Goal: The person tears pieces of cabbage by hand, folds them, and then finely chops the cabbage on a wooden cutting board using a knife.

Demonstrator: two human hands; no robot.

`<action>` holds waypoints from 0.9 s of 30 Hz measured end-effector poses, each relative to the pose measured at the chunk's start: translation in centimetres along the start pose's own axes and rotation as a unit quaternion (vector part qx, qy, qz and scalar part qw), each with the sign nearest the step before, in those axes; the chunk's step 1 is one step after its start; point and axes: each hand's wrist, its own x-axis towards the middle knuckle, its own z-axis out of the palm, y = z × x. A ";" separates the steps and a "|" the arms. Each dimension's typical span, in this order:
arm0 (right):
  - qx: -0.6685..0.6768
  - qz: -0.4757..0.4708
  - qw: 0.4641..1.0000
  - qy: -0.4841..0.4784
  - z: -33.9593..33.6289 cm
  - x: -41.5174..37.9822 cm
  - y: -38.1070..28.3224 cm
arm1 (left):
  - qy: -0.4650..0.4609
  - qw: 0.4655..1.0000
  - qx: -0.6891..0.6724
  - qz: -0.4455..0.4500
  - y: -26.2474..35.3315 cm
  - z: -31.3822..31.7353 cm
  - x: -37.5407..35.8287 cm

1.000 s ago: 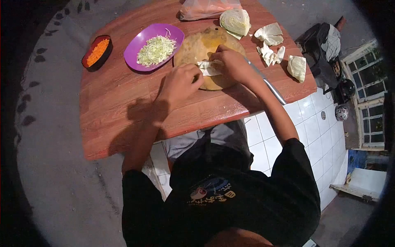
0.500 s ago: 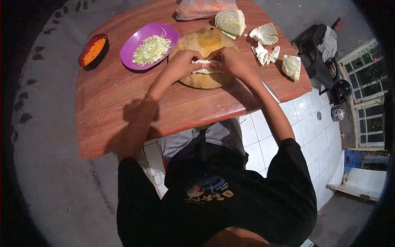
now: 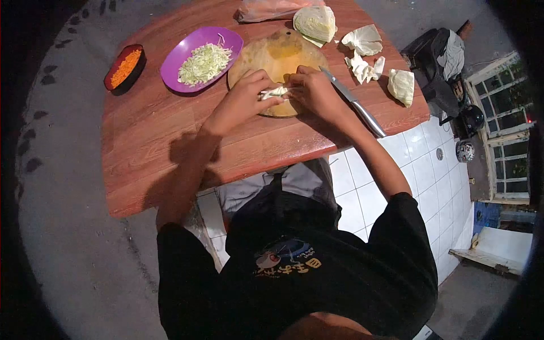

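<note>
"What carries it all?"

"A wooden table. The round cutting board lies between its far and near edges. Left of the board is a purple bowl of shredded cabbage; at the far edge, a plastic bag; by the left edge, towards the far corner, a dark dish of orange shreds."

"And to the right?"

"A cut cabbage beside the board's far rim, then loose leaves and a pale cabbage chunk near the right edge. The knife slants from the board's right rim towards the near edge, in neither hand."

"What are the hands doing?"

"The left hand is narrow, its fingers closed on one end of a folded cabbage leaf, above the board. The right hand pinches the other end."

"So which step is that?"

"Bunching or folding the leaf, by the look of it. Keeping it compact calls for light, even pressure from both sets of fingertips, close together. Whether it touches the board, one cannot tell."
</note>
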 end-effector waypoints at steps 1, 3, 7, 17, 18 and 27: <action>-0.008 -0.016 1.000 0.006 0.1 0.0 0.1 | -0.003 1.000 -0.003 -0.004 0.4 -0.2 -0.1; 0.010 -0.009 1.000 -0.012 -0.8 -0.1 -0.8 | 0.007 1.000 -0.018 -0.006 -0.1 0.2 -0.2; 0.040 -0.056 0.998 -0.011 -1.3 -0.3 -0.4 | -0.006 0.990 -0.104 -0.092 -0.5 0.4 -0.2; 0.102 0.091 0.987 -0.079 -1.5 0.4 -0.9 | -0.043 0.973 -0.137 -0.182 0.0 -0.3 1.0; 0.063 0.047 0.995 -0.060 -1.2 0.4 -0.6 | -0.038 0.978 -0.129 -0.161 0.0 -0.4 1.0; -0.126 -0.102 0.986 0.043 0.2 -3.0 -3.1 | 0.022 0.996 0.050 0.076 -0.3 0.7 -1.1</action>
